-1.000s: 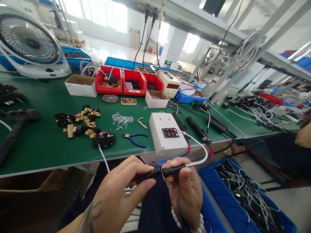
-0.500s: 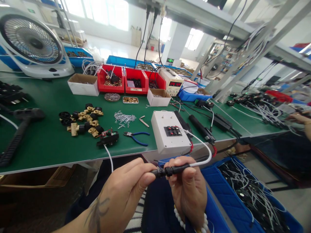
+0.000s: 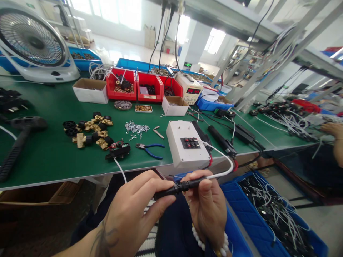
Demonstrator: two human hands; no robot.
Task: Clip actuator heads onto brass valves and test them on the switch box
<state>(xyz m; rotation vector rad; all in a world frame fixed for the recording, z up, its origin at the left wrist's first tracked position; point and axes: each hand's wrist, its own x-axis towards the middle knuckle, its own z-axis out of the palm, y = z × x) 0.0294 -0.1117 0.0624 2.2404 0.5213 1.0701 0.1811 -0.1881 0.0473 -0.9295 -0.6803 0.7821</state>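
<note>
My left hand (image 3: 144, 207) pinches a black cable connector (image 3: 167, 191) between thumb and fingers. In my right hand (image 3: 207, 203) is a second black cable connector (image 3: 194, 183), held end to end with the first; whether they are fully joined I cannot tell. A white cable (image 3: 223, 173) runs from the right connector up to the terminals of a white box (image 3: 186, 151) on the bench. Another white cable (image 3: 120, 171) hangs over the bench edge from a small black part with red and green wires (image 3: 118, 150).
Blue-handled cutters (image 3: 151, 150), brass fittings (image 3: 93, 132), metal clips (image 3: 136, 127) and a hammer (image 3: 23, 139) lie on the green bench. Red bins (image 3: 150, 98) and a power supply (image 3: 189, 87) stand behind. A blue crate (image 3: 233, 192) of cables is below right; a co-worker's hand (image 3: 332, 130) is far right.
My left thumb and fingers have loosened and shifted back along the left connector, showing more of it. The connectors now tilt up more to the right. The co-worker's hand has moved slightly.
</note>
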